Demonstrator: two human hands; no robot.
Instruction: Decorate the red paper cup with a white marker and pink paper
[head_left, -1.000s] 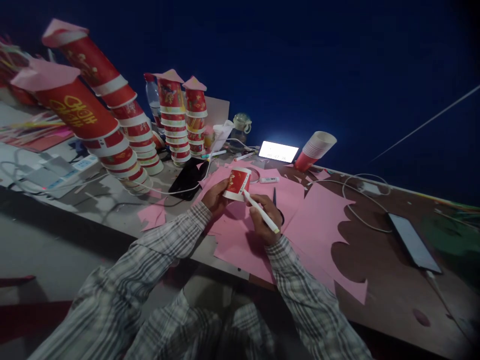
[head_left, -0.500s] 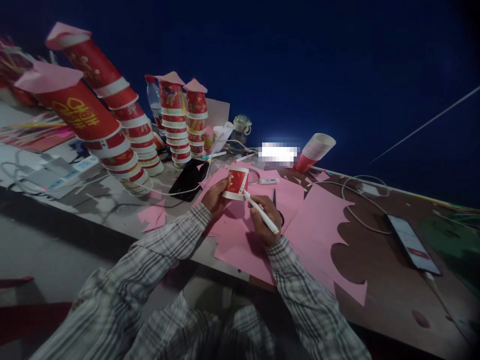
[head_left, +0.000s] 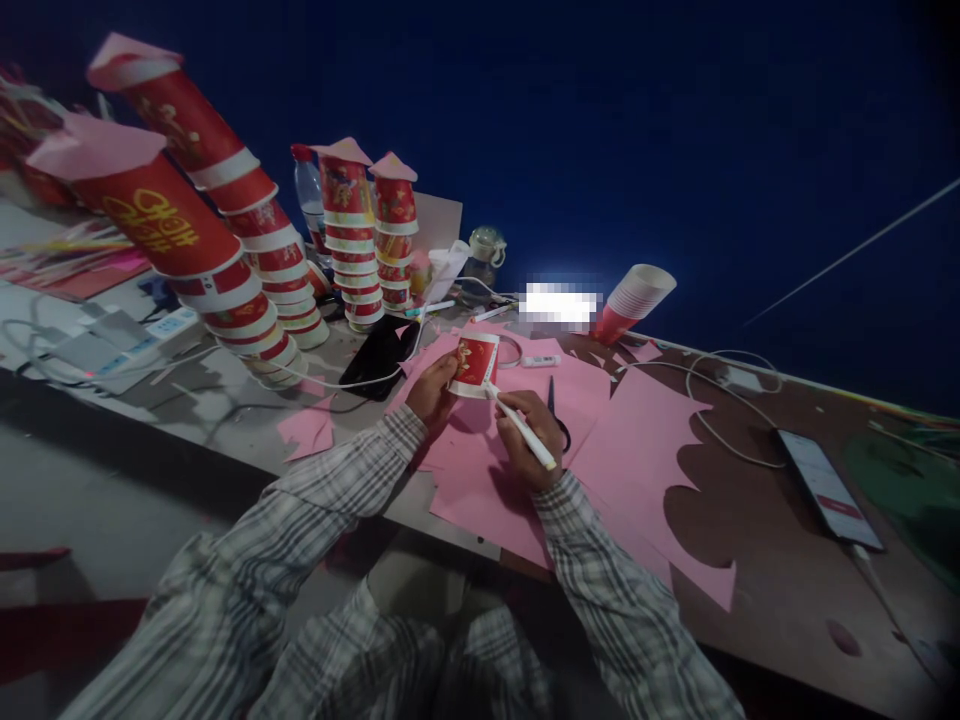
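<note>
My left hand [head_left: 433, 389] grips a red paper cup [head_left: 475, 364] that stands upside down on a sheet of pink paper [head_left: 517, 440]. In my right hand [head_left: 534, 436] is a white pen [head_left: 523, 431], fingers closed round it, with its tip touching the cup's lower right rim. Both hands rest over the pink paper near the table's front edge. A pair of dark scissors [head_left: 553, 408] lies just behind my right hand.
Tall stacks of red cups with pink paper cones [head_left: 346, 232] stand at the left and back. A black phone [head_left: 379, 355] lies left of my hands; another phone [head_left: 825, 487] with a cable lies right. A tilted cup stack [head_left: 631, 300] and a lit screen [head_left: 561, 303] are behind.
My hands, the cup and the pen stay almost where they were; the pen tip has shifted slightly along the cup's rim. The right phone's screen has lit up.
</note>
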